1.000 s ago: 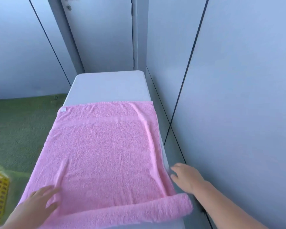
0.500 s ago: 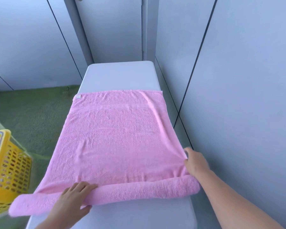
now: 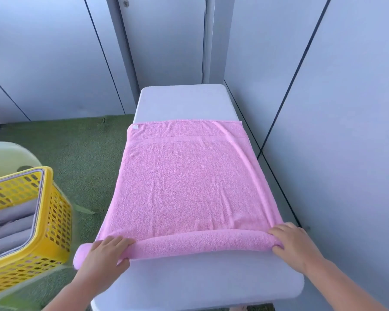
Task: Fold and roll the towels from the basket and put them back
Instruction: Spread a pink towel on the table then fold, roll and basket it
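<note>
A pink towel (image 3: 189,182) lies flat along the white table (image 3: 182,99), its near end turned into a thick roll across the table's width. My left hand (image 3: 103,257) grips the roll's left end, which sticks out past the table edge. My right hand (image 3: 294,243) presses on the roll's right end, fingers curled over it. At the lower left stands the yellow basket (image 3: 52,221) with several grey rolled towels (image 3: 9,225) inside.
Grey wall panels (image 3: 337,131) run close along the table's right side and behind its far end. Green carpet (image 3: 81,158) covers the floor on the left. A white round chair or tub edge (image 3: 7,156) sits behind the basket.
My right hand came onto the roll's right end and my left hand closed over its left end. The view tilted down, bringing the basket and its grey towels into sight.
</note>
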Motion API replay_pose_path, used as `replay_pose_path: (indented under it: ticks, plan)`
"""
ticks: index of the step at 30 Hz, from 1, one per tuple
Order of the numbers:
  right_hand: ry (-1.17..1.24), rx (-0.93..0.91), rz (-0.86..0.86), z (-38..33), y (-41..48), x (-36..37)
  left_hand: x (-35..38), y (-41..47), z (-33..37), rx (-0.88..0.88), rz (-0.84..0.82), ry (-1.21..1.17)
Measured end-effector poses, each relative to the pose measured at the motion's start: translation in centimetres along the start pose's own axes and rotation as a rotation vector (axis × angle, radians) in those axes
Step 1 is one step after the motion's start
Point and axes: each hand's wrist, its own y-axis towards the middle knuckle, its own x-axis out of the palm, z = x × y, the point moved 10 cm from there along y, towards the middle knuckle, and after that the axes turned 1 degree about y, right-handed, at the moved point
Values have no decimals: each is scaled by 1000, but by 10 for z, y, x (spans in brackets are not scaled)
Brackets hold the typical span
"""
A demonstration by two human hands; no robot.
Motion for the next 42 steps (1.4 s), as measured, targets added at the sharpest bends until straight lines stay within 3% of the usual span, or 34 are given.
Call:
replay_pose_path:
  ticks: [7,10,13,16,19,23,29,32,36,42]
  plan:
    - [-142,41,-102,-9,-11,-6,14,-13,-7,47,-105,-37]
    - [-148,101,-32,-8,-4,-15,5,-11,-5,34,-52,-18]
    - [-24,166,92,-6,-2,-24,-14,-10,-18,-91,56,-60]
    - [-56,-15,114,-15,0,-17,-19,-12,-21,-130,103,-95]
    - [18,-54,68,-16,1,-11,-9,-16,-14,-107,55,-68]
    - [-94,-114,113,-19,15,-14,-1,-15,-13,-159,0,44]
    - [-110,-111,-8,-16,36,-20,-17,-7,-11,-197,67,94]
    - [-23,-18,95,-15,42,-29,-21,-2,-15,-257,108,14]
    - [62,-72,186,-23,43,-24,-13,0,-21,-297,110,-160]
    - [-59,-68,143,-31,49,-14,-2,8,-22,-233,-2,22]
